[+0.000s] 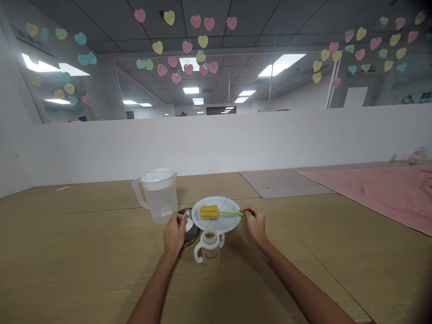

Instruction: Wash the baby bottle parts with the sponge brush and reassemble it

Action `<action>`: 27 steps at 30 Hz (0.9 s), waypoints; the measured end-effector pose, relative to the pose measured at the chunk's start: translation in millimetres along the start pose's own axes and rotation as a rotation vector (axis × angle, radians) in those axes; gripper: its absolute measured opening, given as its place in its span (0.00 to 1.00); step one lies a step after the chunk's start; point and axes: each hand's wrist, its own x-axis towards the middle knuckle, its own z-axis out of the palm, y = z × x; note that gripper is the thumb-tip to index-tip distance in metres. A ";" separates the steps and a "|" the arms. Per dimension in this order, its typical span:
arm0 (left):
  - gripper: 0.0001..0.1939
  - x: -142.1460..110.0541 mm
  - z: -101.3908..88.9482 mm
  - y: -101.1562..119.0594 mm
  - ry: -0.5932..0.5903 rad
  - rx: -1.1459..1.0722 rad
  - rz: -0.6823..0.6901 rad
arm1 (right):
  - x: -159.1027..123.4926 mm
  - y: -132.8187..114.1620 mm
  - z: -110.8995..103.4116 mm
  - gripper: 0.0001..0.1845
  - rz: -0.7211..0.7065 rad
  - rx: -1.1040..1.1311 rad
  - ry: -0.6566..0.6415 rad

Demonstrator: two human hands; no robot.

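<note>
1. Green handle of the brush (pixel 231 212) lies over the white plate (pixel 222 225), and its long axis goes nearly left to right in front of the person.
2. Right hand (pixel 254 223) is the nearer hand to the brush. Its grip is narrow and holds the handle end from the right side, with fingers and thumb closed on it.
3. Yellow sponge head (pixel 209 211) rests on the plate at the other end, so it points away from this grip, toward the left hand (pixel 174 235).
4. Left hand is apart from the brush. Its fingers are on a round metal lid (pixel 192 236) beside the plate, but I cannot tell if this grip holds the lid or only touches it.
5. Small two-handled cup (pixel 209 252) stands just in front of the plate, and a plastic jug (pixel 158 198) stands beyond the left hand on the worktop (pixel 67 270).
</note>
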 end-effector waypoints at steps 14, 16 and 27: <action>0.08 0.1 5.6 -3.9 -0.139 0.368 0.105 | -0.2 -2.6 0.2 0.10 0.003 0.019 -0.001; 0.08 -0.6 5.0 -1.4 -0.161 0.379 0.104 | 0.0 -2.0 0.3 0.10 -0.002 0.017 0.002; 0.19 3.6 5.5 -7.8 -0.068 0.338 0.123 | 0.0 0.0 0.0 0.11 -0.010 0.015 0.002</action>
